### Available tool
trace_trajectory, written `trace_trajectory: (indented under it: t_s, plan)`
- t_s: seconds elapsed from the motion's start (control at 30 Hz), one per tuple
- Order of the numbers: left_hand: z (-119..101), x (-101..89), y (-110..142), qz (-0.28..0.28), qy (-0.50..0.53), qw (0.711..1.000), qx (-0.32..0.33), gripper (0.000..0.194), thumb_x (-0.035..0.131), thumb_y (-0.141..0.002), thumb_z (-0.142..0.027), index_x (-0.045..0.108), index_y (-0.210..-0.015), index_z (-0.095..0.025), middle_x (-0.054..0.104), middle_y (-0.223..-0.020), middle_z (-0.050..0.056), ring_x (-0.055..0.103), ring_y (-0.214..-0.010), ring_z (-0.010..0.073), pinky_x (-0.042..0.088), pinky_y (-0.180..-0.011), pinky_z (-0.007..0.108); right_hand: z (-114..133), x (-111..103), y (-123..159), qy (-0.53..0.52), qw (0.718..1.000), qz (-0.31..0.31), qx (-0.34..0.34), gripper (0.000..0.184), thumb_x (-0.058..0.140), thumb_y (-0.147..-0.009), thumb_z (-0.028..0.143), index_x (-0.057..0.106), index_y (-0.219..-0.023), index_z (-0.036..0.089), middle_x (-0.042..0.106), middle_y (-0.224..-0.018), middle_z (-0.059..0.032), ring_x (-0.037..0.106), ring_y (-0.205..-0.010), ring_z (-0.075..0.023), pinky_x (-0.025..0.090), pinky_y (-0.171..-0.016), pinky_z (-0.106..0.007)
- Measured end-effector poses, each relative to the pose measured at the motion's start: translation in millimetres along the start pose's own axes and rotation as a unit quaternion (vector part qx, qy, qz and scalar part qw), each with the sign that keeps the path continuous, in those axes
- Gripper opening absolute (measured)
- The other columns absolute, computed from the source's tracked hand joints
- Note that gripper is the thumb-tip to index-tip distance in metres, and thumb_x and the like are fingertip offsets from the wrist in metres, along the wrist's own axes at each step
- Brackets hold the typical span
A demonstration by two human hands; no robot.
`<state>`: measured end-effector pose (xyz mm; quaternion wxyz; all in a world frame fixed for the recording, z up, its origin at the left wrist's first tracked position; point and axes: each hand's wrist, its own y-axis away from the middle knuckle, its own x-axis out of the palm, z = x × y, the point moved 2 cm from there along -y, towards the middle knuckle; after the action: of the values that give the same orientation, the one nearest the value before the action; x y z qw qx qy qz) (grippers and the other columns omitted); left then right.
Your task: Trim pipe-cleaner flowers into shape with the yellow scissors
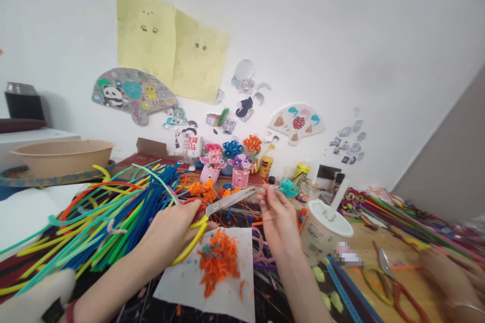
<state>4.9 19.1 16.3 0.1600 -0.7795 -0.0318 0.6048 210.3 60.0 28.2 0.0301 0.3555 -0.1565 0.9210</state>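
Note:
My left hand (166, 234) is closed around the handles of a pair of scissors (232, 201) with yellow and orange grips. The blades point right and end close to the fingertips of my right hand (279, 219). That hand pinches a teal pipe-cleaner flower (289, 188), its looped petals standing out to the right of the fingers. Under the scissors lies a sheet of white paper (172, 285) with a pile of orange and teal fuzz clippings (219, 262). Orange pipe-cleaner flowers (203, 190) sit behind the scissors.
Many coloured pipe cleaners (132, 222) spread at left. A lidded white cup (322, 237) with a straw stands beside my right wrist. Pink pots (240, 177) of flowers line the wall. At right, another person's hands (450, 272) work near a second pair of scissors (394, 282).

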Motion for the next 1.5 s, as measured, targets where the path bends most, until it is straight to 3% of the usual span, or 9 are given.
trace_trajectory:
  t_s: [0.37,0.9,1.07,1.23,1.37,1.5]
  plan:
    - [-4,-4.3,0,0.023,-0.003,1.0,-0.008,0.032,0.041,-0.087,-0.05,0.055,-0.082,-0.022,0.068,-0.074,0.006,0.065,-0.067,0.0258,0.03,-0.053,0.027,0,-1,0,-0.006,1.0,-0.008,-0.002,0.019,0.087,-0.055,0.026,0.072,-0.064,0.018,0.07,-0.069,0.0003,0.062,-0.063,-0.0097,0.053,-0.063,-0.022]
    - [-4,1.5,2,0.012,0.008,1.0,0.016,0.032,0.041,-0.088,-0.046,0.06,-0.083,-0.021,0.07,-0.071,0.007,0.065,-0.065,0.0261,0.028,-0.052,0.027,-2,-2,-2,-0.012,1.0,-0.016,0.004,0.017,0.086,-0.057,0.025,0.072,-0.065,0.019,0.071,-0.069,0.0003,0.063,-0.063,-0.0102,0.053,-0.062,-0.022]
    - [-2,6.8,0,0.033,0.055,0.998,0.025,0.034,0.039,-0.088,-0.049,0.056,-0.075,-0.022,0.067,-0.069,0.005,0.062,-0.062,0.0219,0.03,-0.054,0.026,0,0,-1,-0.036,0.999,-0.02,0.013,0.018,0.087,-0.053,0.022,0.073,-0.063,0.018,0.071,-0.069,0.0003,0.063,-0.062,-0.0096,0.054,-0.059,-0.02]
    - [-8,2.2,3,0.044,0.067,0.997,0.007,0.021,0.04,-0.086,-0.039,0.046,-0.074,-0.023,0.066,-0.072,0.002,0.059,-0.059,0.0184,0.028,-0.053,0.025,1,2,0,-0.045,0.999,-0.021,0.016,0.021,0.089,-0.05,0.022,0.073,-0.064,0.018,0.072,-0.067,0.0007,0.063,-0.06,-0.0083,0.054,-0.058,-0.017]
    - [-11,-0.2,4,0.044,0.056,0.997,0.001,0.02,0.039,-0.087,-0.039,0.041,-0.075,-0.023,0.067,-0.074,0.003,0.061,-0.061,0.0201,0.029,-0.054,0.025,0,2,0,-0.038,0.999,-0.021,0.013,0.017,0.087,-0.054,0.021,0.073,-0.063,0.018,0.071,-0.068,0.0003,0.063,-0.062,-0.0091,0.054,-0.059,-0.018]
    - [-8,4.6,2,0.05,0.03,0.998,0.021,0.024,0.037,-0.089,-0.043,0.046,-0.082,-0.023,0.068,-0.074,0.005,0.064,-0.067,0.0247,0.031,-0.055,0.027,-1,2,1,-0.038,0.999,-0.02,0.015,0.017,0.086,-0.055,0.022,0.072,-0.063,0.017,0.071,-0.067,0.0008,0.064,-0.063,-0.0087,0.054,-0.061,-0.018]
